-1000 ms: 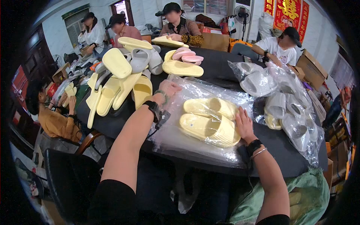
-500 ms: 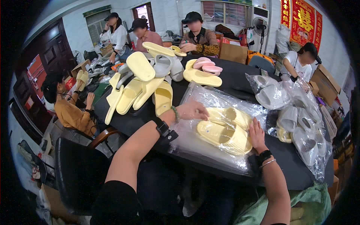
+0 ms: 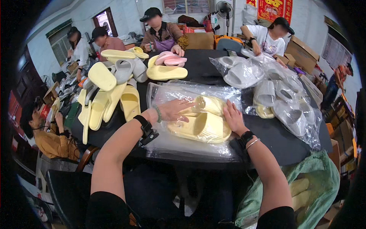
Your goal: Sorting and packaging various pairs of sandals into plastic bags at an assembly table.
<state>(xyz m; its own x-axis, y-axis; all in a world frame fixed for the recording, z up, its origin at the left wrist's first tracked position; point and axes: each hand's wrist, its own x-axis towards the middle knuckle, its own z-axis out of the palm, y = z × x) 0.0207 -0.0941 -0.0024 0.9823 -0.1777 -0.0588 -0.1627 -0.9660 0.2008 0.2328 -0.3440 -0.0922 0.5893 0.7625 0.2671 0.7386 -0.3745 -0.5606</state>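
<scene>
A pair of pale yellow slippers [image 3: 213, 128] lies inside a clear plastic bag [image 3: 160, 142] on the black table. My left hand [image 3: 172, 109] rests over the bag at the slippers' left end, fingers spread and nothing gripped. At the other end, my right hand [image 3: 235, 117] lies against the bag beside the ridged straps, its fingers stretched out. Under this pair, more clear plastic bags seem to be stacked flat; how many cannot be told.
Loose yellow slippers [image 3: 102, 76] and grey slippers [image 3: 124, 71] are heaped at the left, with pink slippers [image 3: 169, 59] farther back. Bagged grey slippers [image 3: 244, 74] cover the table's right side. A green sack [image 3: 318, 171] stands at the lower right. Several people sit around the table.
The view has swung right, so the table's things appear farther left. My left hand's fingers, curled before, are now spread over the bagged slippers. My right hand stays by their other end.
</scene>
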